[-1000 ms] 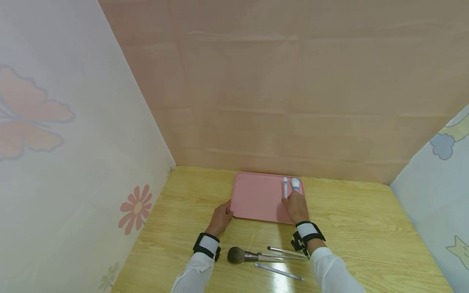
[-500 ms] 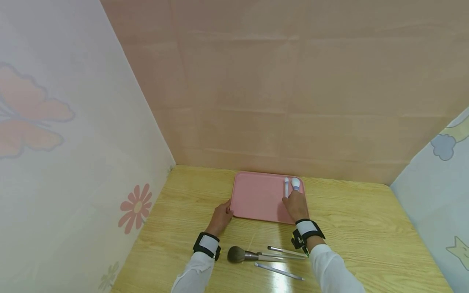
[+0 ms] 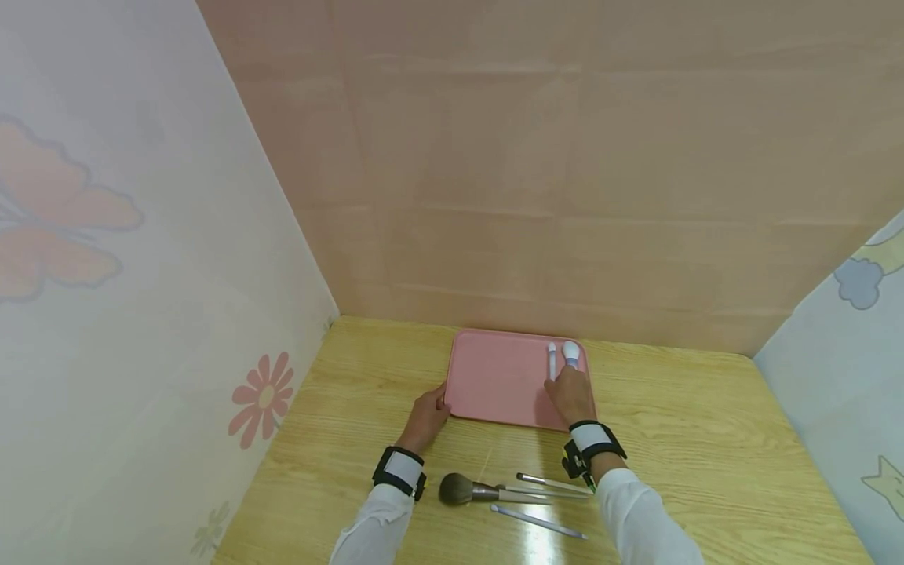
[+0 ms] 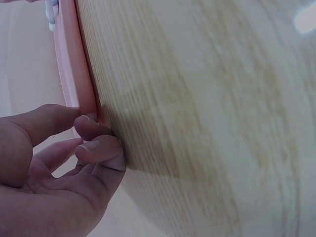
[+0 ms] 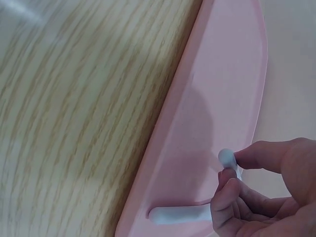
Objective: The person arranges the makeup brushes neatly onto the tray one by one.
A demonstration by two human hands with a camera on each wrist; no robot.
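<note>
My right hand (image 3: pixel 570 396) is over the right part of a pink tray (image 3: pixel 494 380), pinching a slim white makeup brush (image 3: pixel 552 362) between thumb and fingers. In the right wrist view the end of that brush's handle (image 5: pixel 227 158) pokes out of the pinch, above the tray floor. Beside it, a wider white-headed makeup brush (image 3: pixel 570 351) lies in the tray along the right side, partly covered by the hand; its handle (image 5: pixel 180 214) shows below the fingers. My left hand (image 3: pixel 425 420) grips the tray's near left corner, thumb against the rim (image 4: pixel 85 89) and fingers curled beside it.
On the wooden table (image 3: pixel 671 439) in front of the tray lie a large dark fluffy brush (image 3: pixel 455 490), a small dark-tipped brush (image 3: pixel 540 480) and a slim pale brush (image 3: pixel 537 521). A brown sheet (image 3: pixel 459 196) rises behind the tray, a pale wall (image 3: pixel 176 235) at left.
The slim brush in my right hand has shifted very slightly right, toward the wider one. My left hand stays at the tray corner, and the brushes on the table have not moved.
</note>
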